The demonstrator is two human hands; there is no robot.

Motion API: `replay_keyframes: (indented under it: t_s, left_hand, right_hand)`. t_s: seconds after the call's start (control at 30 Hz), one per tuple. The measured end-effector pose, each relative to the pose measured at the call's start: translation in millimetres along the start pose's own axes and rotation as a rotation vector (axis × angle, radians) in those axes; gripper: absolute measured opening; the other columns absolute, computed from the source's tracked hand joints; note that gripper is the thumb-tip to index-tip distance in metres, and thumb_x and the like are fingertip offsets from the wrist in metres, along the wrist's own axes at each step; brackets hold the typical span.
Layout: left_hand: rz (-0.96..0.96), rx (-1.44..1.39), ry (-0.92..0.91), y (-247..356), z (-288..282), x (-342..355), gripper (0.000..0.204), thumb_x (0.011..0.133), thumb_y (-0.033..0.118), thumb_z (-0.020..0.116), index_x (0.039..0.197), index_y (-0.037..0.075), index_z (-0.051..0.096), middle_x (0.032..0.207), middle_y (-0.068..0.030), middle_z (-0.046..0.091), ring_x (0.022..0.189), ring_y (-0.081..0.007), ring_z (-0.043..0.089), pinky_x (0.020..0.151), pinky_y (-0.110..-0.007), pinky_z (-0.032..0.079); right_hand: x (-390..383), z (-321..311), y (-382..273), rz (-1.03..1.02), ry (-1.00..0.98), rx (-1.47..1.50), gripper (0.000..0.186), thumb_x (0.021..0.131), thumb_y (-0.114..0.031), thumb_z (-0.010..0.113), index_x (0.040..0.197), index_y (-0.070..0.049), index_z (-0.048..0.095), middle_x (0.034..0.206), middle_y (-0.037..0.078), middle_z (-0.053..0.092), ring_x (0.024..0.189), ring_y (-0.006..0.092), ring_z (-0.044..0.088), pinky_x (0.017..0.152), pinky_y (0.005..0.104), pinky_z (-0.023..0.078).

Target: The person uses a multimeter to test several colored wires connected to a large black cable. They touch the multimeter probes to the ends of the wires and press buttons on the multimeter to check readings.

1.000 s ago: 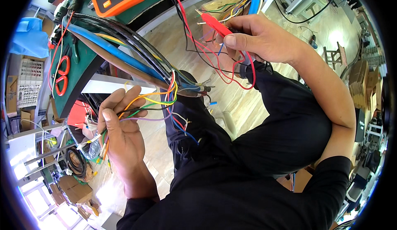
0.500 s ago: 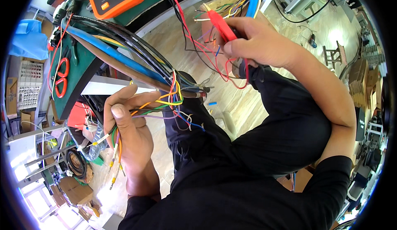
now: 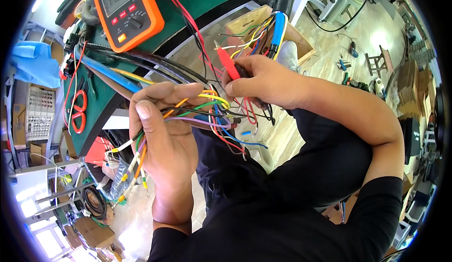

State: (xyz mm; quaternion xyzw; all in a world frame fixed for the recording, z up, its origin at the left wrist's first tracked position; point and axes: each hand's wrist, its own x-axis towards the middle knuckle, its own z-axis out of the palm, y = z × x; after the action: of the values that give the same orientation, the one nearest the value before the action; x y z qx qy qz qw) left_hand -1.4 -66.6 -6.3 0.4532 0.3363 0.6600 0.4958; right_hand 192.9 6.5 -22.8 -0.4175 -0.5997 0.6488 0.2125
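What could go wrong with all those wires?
The left hand holds several thin coloured wires close together, so one might slip out or get mixed up. Loose red and black leads hang near the red clip in the right hand, and could tangle with those wires. The red-handled scissors lie near the bench edge and might get knocked off.

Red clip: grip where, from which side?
Probably the lower end of the red clip, from the right, as the right hand has it: the narrow metal tip points up-left, away from that hand.
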Motion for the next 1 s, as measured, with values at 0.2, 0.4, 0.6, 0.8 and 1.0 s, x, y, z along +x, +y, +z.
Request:
replay_keyframes:
  t_s: [0.2, 0.4, 0.6, 0.8, 1.0]
  left_hand:
    - [-0.013, 0.050, -0.059, -1.5, 10.7, -1.8, 0.046, 0.102, 0.043, 0.040, 0.105, -0.002, 0.043, 0.099, -0.0248, 0.064, 0.092, -0.0276, 0.066, 0.085, -0.040, 0.053]
    - [-0.020, 0.166, -0.169, -1.4, 3.7, -12.1, 0.049, 0.100, 0.045, 0.042, 0.107, -0.003, 0.039, 0.100, -0.0255, 0.065, 0.095, -0.0272, 0.066, 0.092, -0.041, 0.050]
    - [0.074, 0.238, -0.221, -10.4, 8.5, -17.2, 0.043, 0.102, 0.042, 0.039, 0.106, -0.001, 0.042, 0.098, -0.0251, 0.064, 0.089, -0.0271, 0.066, 0.084, -0.039, 0.053]
    - [0.122, 0.256, -0.245, -15.6, 11.7, -12.6, 0.046, 0.101, 0.045, 0.038, 0.106, 0.000, 0.042, 0.098, -0.0241, 0.064, 0.091, -0.0284, 0.066, 0.086, -0.041, 0.052]
    - [0.262, 0.254, -0.370, -21.2, 3.5, -7.9, 0.037, 0.105, 0.032, 0.036, 0.107, -0.002, 0.050, 0.100, -0.0227, 0.067, 0.093, -0.0289, 0.067, 0.086, -0.039, 0.052]
  right_hand:
    - [7.1, 5.6, 10.6, 0.079, -0.021, -0.021, 0.027, 0.085, -0.025, 0.066, 0.096, -0.002, 0.057, 0.072, 0.001, 0.054, 0.057, 0.0082, 0.052, 0.049, 0.0242, 0.040]
    - [10.5, 14.7, 20.6, 0.075, -0.097, 0.159, 0.034, 0.082, -0.027, 0.069, 0.099, 0.000, 0.055, 0.078, 0.002, 0.056, 0.064, 0.0084, 0.053, 0.055, 0.0239, 0.042]
    - [13.7, 12.8, 23.8, 0.049, -0.134, 0.075, 0.042, 0.081, -0.030, 0.071, 0.104, 0.000, 0.056, 0.089, 0.003, 0.058, 0.082, 0.0087, 0.052, 0.071, 0.0247, 0.043]
    - [14.8, 7.8, 26.1, 0.037, -0.195, 0.100, 0.045, 0.079, -0.031, 0.072, 0.108, 0.000, 0.056, 0.097, 0.004, 0.060, 0.088, 0.0101, 0.053, 0.077, 0.0266, 0.044]
    - [15.6, 3.6, 23.5, 0.061, -0.127, -0.039, 0.034, 0.080, -0.021, 0.070, 0.104, -0.001, 0.059, 0.096, 0.004, 0.061, 0.087, 0.0101, 0.054, 0.077, 0.0265, 0.045]
